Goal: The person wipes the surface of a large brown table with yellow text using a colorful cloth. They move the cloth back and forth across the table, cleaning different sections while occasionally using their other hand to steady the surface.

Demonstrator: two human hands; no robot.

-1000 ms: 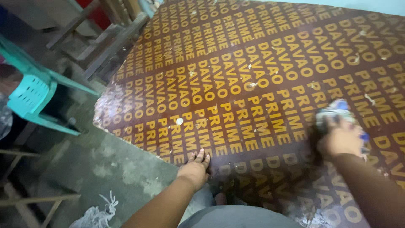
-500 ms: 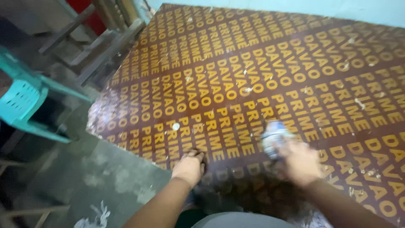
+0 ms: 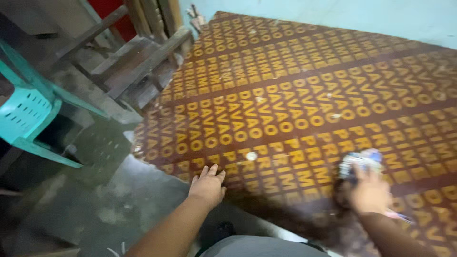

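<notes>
Head view, looking down. Big brown board (image 3: 304, 95) with rows of yellow lettering lies flat and fills the frame from centre out to 1–3 o'clock; its long axis runs from 7 o'clock up to 1 o'clock, near corner pointing toward 8 o'clock over the concrete floor (image 3: 114, 209). Left hand (image 3: 208, 185) sits at about 6 o'clock, palm down, fingers spread and flat, resting on the board's near edge; it holds nothing. Right hand (image 3: 370, 192) at 4 o'clock is motion-blurred, fingers curled over a crumpled cloth (image 3: 360, 161), whitish with blue patches, pressed onto the board surface. Cloth sticks out ahead of the fingertips toward 11 o'clock; blur is too heavy to give its long axis. A thin pinkish strip shows just under the right wrist; cannot tell what it is. Small pale specks are scattered on the board, one just beyond the left hand's fingertips near 12 o'clock of that hand. The two hands are well apart, both along the near edge. A teal plastic chair (image 3: 28, 114) stands at 9 o'clock on the floor, clear of the board. A dark wooden bench frame (image 3: 138, 62) sits at 11 o'clock, touching or just beside the board's far-left edge. Pale blue-green wall (image 3: 333, 14) runs behind the board at 12–1 o'clock.
</notes>
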